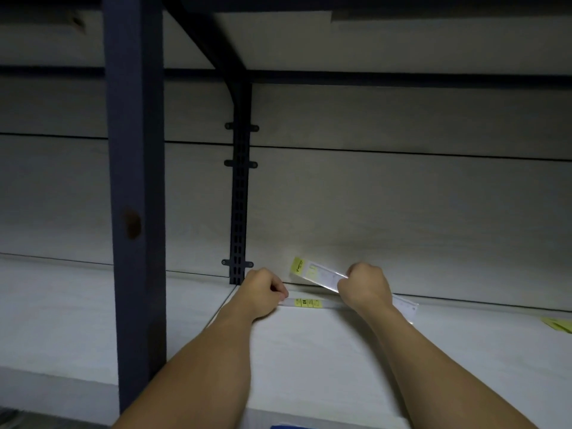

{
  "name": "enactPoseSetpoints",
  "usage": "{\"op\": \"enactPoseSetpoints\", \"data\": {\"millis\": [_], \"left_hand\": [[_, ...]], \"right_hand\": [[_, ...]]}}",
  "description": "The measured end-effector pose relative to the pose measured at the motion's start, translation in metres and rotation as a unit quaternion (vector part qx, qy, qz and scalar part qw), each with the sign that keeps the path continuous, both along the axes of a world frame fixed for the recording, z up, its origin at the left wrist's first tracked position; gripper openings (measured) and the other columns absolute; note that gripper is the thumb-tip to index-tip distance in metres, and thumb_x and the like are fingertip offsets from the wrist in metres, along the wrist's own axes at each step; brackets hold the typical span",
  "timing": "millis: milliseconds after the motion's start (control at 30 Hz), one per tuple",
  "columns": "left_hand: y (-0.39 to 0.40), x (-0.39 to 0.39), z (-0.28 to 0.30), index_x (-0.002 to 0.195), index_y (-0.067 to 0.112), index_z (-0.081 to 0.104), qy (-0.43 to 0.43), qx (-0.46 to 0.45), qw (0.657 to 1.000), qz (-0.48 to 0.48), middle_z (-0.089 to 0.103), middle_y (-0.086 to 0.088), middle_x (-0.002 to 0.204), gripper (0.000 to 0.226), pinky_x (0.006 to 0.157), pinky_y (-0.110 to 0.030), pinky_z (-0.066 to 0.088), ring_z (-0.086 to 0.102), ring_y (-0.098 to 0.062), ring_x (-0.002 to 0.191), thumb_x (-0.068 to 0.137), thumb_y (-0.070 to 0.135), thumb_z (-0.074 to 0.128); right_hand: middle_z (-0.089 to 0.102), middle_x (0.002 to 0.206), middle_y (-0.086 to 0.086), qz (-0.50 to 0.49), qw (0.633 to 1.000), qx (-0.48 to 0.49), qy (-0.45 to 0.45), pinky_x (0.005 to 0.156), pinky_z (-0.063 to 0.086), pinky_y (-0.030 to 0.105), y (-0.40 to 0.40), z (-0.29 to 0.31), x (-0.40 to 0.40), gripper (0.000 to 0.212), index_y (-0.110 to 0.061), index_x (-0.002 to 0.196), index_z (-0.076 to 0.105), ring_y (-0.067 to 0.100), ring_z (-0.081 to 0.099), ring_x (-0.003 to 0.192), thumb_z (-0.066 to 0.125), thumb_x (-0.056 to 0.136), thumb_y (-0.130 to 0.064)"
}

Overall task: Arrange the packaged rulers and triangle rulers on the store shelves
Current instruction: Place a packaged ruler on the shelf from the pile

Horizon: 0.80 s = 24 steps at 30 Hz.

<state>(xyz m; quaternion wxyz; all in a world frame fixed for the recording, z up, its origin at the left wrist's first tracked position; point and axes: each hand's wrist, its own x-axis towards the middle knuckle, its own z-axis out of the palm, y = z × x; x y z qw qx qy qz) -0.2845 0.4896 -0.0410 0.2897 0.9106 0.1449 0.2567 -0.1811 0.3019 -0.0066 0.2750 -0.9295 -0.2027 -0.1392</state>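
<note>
Left hand (263, 289) pinching flat ruler (306, 303) end; right hand (365, 287) gripping tilted ruler (322, 274) midway. Lower tilted one flush behind, along shelf (309, 351) back.

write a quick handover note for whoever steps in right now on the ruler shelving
Left hand: pinches the left end of a flat ruler lying on the shelf by the back wall.
Right hand: grips a second ruler, tilted, yellow end up and to the left, above the flat one.
Another yellow pack lies at the far right of the shelf, cut off by the frame edge.
Done: one ruler is down at the back.
Left: set the held ruler down and line it up. No triangle rulers are in view.
</note>
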Motion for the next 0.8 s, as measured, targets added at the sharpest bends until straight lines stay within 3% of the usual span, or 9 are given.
{"op": "enactPoseSetpoints", "data": {"millis": [67,133,233,300,433,533,633,733,800], "left_hand": [[-0.004,-0.001,0.003,0.081,0.013,0.078,-0.023,-0.006,1.0,0.015,0.071,0.002,0.091,0.017,0.075,-0.014,0.047,0.064,-0.009,0.085,0.085,0.002,0.065],[-0.006,-0.002,0.011,0.073,0.012,0.073,-0.105,-0.011,0.991,0.081,0.067,-0.002,0.088,0.026,0.076,-0.023,0.049,0.063,-0.018,0.084,0.077,-0.008,0.056],[-0.005,-0.005,0.024,0.061,0.007,0.065,-0.275,0.012,0.942,0.193,0.063,-0.012,0.077,0.028,0.073,-0.039,0.051,0.057,-0.032,0.078,0.063,-0.017,0.051],[-0.006,-0.007,0.027,0.06,0.007,0.062,-0.32,0.019,0.923,0.215,0.061,-0.014,0.075,0.026,0.071,-0.042,0.048,0.054,-0.034,0.079,0.058,-0.017,0.053],[-0.013,-0.006,0.027,0.063,0.007,0.061,-0.304,0.049,0.929,0.208,0.057,-0.011,0.079,0.02,0.071,-0.039,0.046,0.051,-0.033,0.08,0.059,-0.01,0.05],[-0.016,-0.004,0.025,0.064,0.008,0.062,-0.259,0.079,0.94,0.206,0.058,-0.009,0.081,0.021,0.069,-0.039,0.046,0.052,-0.032,0.081,0.058,-0.011,0.054],[-0.016,-0.001,0.02,0.071,0.007,0.067,-0.203,0.104,0.951,0.208,0.061,-0.009,0.085,0.019,0.071,-0.037,0.046,0.054,-0.03,0.085,0.06,-0.006,0.059],[-0.02,0.004,0.017,0.082,0.008,0.072,-0.147,0.133,0.96,0.198,0.063,-0.01,0.093,0.023,0.075,-0.036,0.048,0.057,-0.032,0.091,0.064,0.0,0.06],[-0.023,0.005,0.016,0.097,0.013,0.072,-0.104,0.163,0.964,0.184,0.062,-0.006,0.104,0.029,0.083,-0.033,0.048,0.056,-0.027,0.102,0.072,0.007,0.058]], "right_hand": [[0.06,0.088,0.009,0.012,1.0,-0.009,-0.007,0.07,0.043,0.025,-0.001,-0.001,-0.001,0.006,-0.012,0.079,0.059,0.032,0.055,0.082,0.053,0.081,-0.012],[0.065,0.098,0.012,0.026,0.999,-0.023,-0.023,0.074,0.044,0.026,0.001,-0.003,-0.001,0.013,-0.012,0.087,0.064,0.033,0.06,0.091,0.053,0.081,-0.011],[0.067,0.104,0.012,0.083,0.994,-0.048,-0.053,0.078,0.048,0.029,0.01,-0.007,-0.006,0.021,-0.012,0.094,0.067,0.033,0.062,0.097,0.051,0.081,-0.005],[0.067,0.109,0.013,0.148,0.985,-0.053,-0.067,0.083,0.049,0.031,0.022,-0.012,-0.012,0.029,-0.011,0.103,0.069,0.033,0.062,0.101,0.05,0.083,-0.003],[0.066,0.106,0.016,0.246,0.964,-0.07,-0.068,0.076,0.04,0.028,0.038,-0.021,-0.022,0.026,-0.007,0.097,0.069,0.032,0.061,0.099,0.046,0.087,-0.002],[0.063,0.1,0.015,0.266,0.956,-0.084,-0.085,0.074,0.039,0.027,0.04,-0.025,-0.022,0.026,-0.009,0.095,0.071,0.03,0.058,0.09,0.048,0.087,-0.003],[0.054,0.095,0.009,0.262,0.948,-0.119,-0.138,0.073,0.039,0.031,0.039,-0.03,-0.02,0.025,-0.013,0.092,0.073,0.031,0.055,0.094,0.049,0.087,-0.008],[0.052,0.108,0.008,0.237,0.944,-0.154,-0.173,0.079,0.029,0.034,0.036,-0.032,-0.022,0.019,-0.019,0.094,0.069,0.031,0.048,0.107,0.051,0.091,-0.015],[0.052,0.12,0.009,0.22,0.943,-0.168,-0.185,0.087,0.028,0.036,0.035,-0.032,-0.024,0.024,-0.018,0.111,0.068,0.03,0.044,0.117,0.05,0.095,-0.02]]}}
